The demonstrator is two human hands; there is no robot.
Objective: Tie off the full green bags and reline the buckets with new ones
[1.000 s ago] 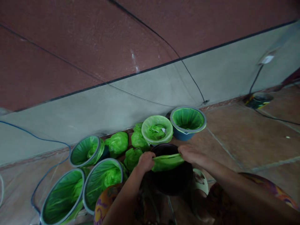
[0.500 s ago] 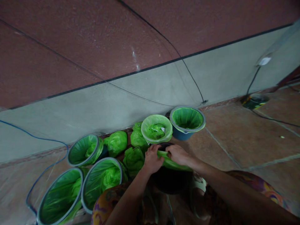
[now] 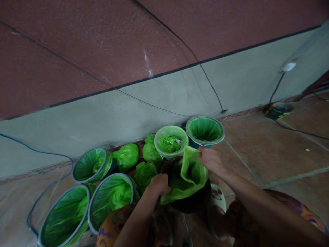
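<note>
A thin green plastic bag (image 3: 189, 183) is spread with its mouth gaping over a dark bucket (image 3: 191, 204) between my feet. At the bag's left edge, my left hand (image 3: 158, 185) is closed on the plastic. My right hand (image 3: 209, 159) grips the right edge and holds it higher, above the bucket's rim. The bag's lower part hangs into the bucket, and the bottom is hidden. Just beyond stand a pale bowl-like bucket (image 3: 159, 147) with green plastic inside and a blue bucket (image 3: 222, 135) lined with green.
Lined buckets (image 3: 88, 206) stand at the left, with bunched green bags (image 3: 128, 156) by the wall (image 3: 123, 116). A blue cable (image 3: 60, 154) runs along the left floor. At the far right sits a dark can (image 3: 279, 110) beside a black cord.
My hands have moved apart, the right one up and right, the left one down and left. The green bag has gone from a gathered strip to a wide-mouthed sheet over the bucket.
</note>
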